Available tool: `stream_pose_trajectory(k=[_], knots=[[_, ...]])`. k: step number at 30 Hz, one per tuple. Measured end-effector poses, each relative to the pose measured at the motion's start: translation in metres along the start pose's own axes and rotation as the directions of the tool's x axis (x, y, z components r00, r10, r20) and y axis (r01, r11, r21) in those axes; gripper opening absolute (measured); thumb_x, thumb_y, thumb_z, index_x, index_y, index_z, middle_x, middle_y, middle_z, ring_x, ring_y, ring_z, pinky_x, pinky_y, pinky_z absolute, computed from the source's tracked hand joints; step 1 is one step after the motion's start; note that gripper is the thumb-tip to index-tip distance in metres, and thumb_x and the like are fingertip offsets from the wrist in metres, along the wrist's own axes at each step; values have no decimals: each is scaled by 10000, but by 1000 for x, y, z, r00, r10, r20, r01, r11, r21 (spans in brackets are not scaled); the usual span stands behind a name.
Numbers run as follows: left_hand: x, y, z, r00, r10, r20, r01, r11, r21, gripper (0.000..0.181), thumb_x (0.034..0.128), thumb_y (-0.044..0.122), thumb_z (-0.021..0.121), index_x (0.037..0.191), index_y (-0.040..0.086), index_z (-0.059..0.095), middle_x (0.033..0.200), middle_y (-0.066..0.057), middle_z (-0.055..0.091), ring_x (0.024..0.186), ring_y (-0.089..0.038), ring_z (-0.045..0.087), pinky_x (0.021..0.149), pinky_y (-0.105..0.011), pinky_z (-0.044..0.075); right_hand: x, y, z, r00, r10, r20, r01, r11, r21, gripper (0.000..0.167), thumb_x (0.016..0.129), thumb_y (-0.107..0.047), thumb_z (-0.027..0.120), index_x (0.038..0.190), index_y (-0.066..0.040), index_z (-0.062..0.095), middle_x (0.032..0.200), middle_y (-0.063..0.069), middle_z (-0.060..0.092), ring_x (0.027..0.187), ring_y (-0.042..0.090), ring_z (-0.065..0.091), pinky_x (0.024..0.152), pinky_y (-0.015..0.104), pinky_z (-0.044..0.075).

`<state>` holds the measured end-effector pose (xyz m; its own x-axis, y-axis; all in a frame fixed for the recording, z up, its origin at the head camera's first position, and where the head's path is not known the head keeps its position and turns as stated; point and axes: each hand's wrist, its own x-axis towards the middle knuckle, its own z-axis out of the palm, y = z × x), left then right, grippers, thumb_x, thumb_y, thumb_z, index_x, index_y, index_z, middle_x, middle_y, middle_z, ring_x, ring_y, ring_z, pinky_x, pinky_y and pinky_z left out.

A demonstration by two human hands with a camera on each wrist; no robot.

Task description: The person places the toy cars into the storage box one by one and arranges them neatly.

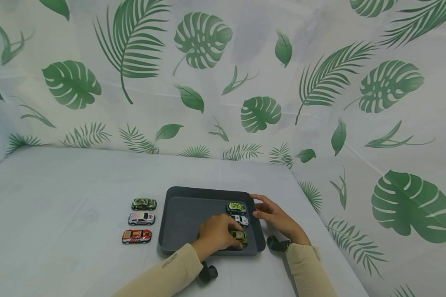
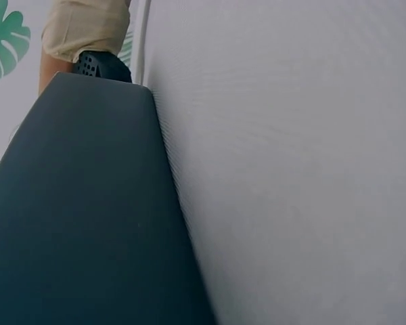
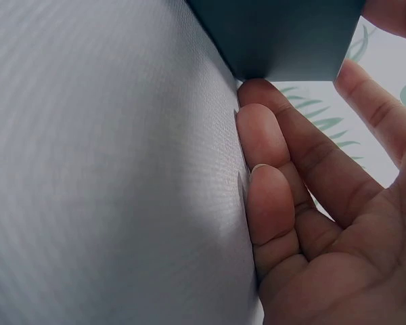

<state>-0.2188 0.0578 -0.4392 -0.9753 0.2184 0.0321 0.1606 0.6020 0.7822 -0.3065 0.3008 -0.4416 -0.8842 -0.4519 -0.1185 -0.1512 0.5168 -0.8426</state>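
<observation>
A dark grey tray point(image 1: 193, 192) sits on the table. My left hand point(image 1: 216, 234) reaches into its right side and pinches a green-patterned toy car point(image 1: 240, 236) between thumb and fingers, the car partly hidden. A white toy car point(image 1: 241, 221) lies just beyond it, partly behind the fingers, and a yellow-green toy car point(image 1: 236, 208) is farther back. My right hand point(image 1: 278, 220) rests against the tray's right end. In the right wrist view, fingertips of the right hand point(image 3: 325, 196) touch the tray's outer wall point(image 3: 284, 40), while other fingers lie on the table.
Left of the tray, a column holds a dark green toy car point(image 1: 144, 204), a white-and-pink toy car point(image 1: 141, 218) and a red-orange toy car point(image 1: 136, 236). A leaf-patterned cloth wall point(image 1: 215, 90) rises behind and to the right of the white table point(image 1: 59, 214).
</observation>
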Motion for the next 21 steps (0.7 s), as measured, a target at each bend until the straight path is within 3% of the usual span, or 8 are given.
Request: stream_pose_trajectory(k=[4, 10, 17, 21], knots=[[-1, -2, -4, 1000, -1, 4, 1, 999, -34, 370, 724, 199, 1034, 1053, 207, 866, 1033, 44, 815, 1021, -283, 730, 820, -579, 550, 0, 1, 1, 1000, 18, -6, -18, 1000, 9, 650, 1078, -240, 673, 1664, -135, 412, 1556, 289, 531, 1450, 490, 488, 1181, 735, 337], [-1, -4, -14, 1000, 5, 0, -5, 997, -80, 372, 752, 171, 1013, 1089, 188, 858, 1070, 27, 806, 985, -225, 729, 779, -464, 566, 1, 0, 0, 1000, 1, 1, -1, 1000, -9, 646, 1086, -246, 661, 1662, -113, 399, 1535, 297, 545, 1414, 476, 524, 1164, 728, 365], [-2, -3, -31, 997, 72, 19, -68, 986, -155, 381, 804, 158, 973, 1162, 151, 842, 1089, -17, 783, 788, -116, 610, 632, -319, 490, 2, 0, 0, 1000, -11, 9, 11, 1000, -6, 657, 1079, -238, 666, 1663, -102, 396, 1515, 285, 570, 1409, 470, 535, 1167, 730, 362], [-4, -4, -42, 988, 139, 69, -121, 967, -222, 386, 847, 139, 945, 1209, 98, 819, 1151, -55, 783, 946, -229, 708, 789, -387, 591, 1, 1, 0, 1000, 0, 4, 0, 1000, -9, 662, 1077, -240, 672, 1665, -111, 398, 1520, 282, 566, 1408, 463, 538, 1169, 727, 363]])
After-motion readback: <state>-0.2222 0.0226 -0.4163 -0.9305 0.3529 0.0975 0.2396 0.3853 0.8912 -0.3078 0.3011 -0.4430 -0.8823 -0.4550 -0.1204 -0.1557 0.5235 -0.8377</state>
